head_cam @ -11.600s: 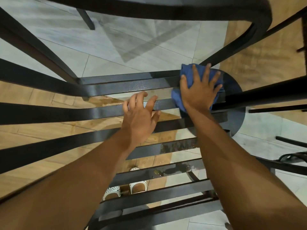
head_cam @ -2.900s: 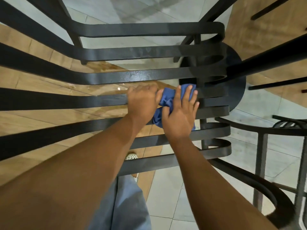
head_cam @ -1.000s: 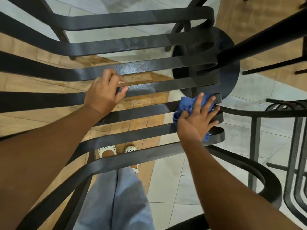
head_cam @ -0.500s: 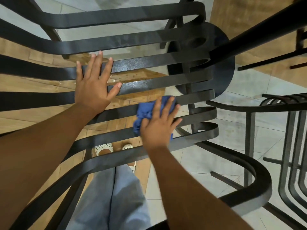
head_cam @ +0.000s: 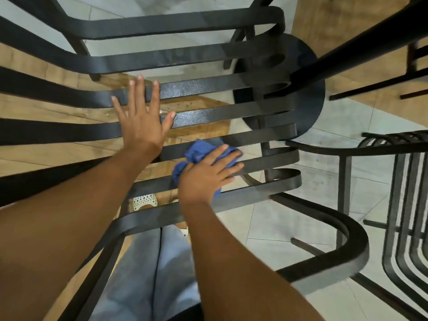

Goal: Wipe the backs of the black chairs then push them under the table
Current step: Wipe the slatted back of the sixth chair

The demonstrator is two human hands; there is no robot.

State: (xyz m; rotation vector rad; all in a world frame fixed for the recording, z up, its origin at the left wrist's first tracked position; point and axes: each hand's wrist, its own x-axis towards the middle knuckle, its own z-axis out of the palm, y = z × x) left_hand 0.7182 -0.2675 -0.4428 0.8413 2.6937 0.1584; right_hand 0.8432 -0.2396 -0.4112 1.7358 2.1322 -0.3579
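I look straight down through the black slatted chair back (head_cam: 208, 86), whose curved metal slats run left to right. My left hand (head_cam: 141, 121) lies flat with fingers spread across two upper slats. My right hand (head_cam: 206, 174) presses a crumpled blue cloth (head_cam: 201, 154) onto a lower slat, fingers straight over it. The table's round black base (head_cam: 310, 89) and its dark edge (head_cam: 370, 35) lie beyond the chair at the upper right.
A second black slatted chair (head_cam: 407, 205) stands at the right. This chair's armrest (head_cam: 342, 262) curves at the lower right. Below are my light trousers (head_cam: 150, 274), white perforated shoes (head_cam: 144, 201), grey tiles and wood-look flooring.
My right hand has slid the cloth a little to the right along the lower slats. The left hand stays flat on the upper slats, shifted slightly right.
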